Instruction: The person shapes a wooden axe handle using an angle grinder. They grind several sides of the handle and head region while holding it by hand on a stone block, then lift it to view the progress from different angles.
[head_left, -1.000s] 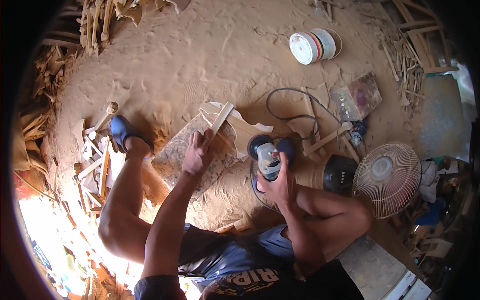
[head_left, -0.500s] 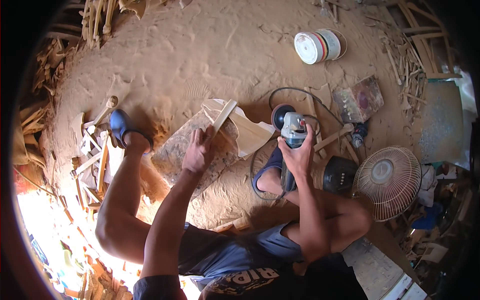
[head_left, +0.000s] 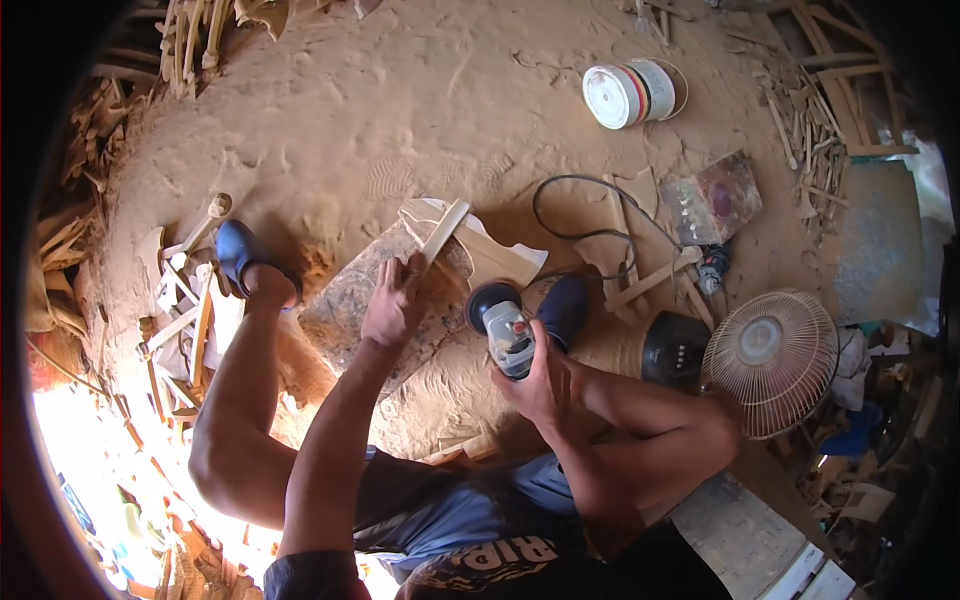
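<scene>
My left hand (head_left: 392,308) is closed on the lower end of a pale wooden strip (head_left: 446,229), which slants over a worn board (head_left: 345,290) lying on the sand. Under the strip, a flat curved piece of pale wood (head_left: 497,268) sticks out past the board's right side. An angle grinder (head_left: 510,345) with a dark round disc (head_left: 490,302) is gripped in my right hand (head_left: 540,388). The disc sits close to the curved piece's lower edge; I cannot tell whether they touch. My palm hides the grinder's rear part.
The grinder's dark cable (head_left: 580,178) loops over the sand beyond my right shoe (head_left: 563,310). To the right stand a fan (head_left: 765,345) and a stained box (head_left: 713,198). A white bucket (head_left: 630,93) lies farther off. Wood offcuts (head_left: 185,320) are heaped at the left.
My right hand has swung the grinder left and toward me, from beside the cable to just below the curved wood piece. The left hand and the strip have stayed nearly still.
</scene>
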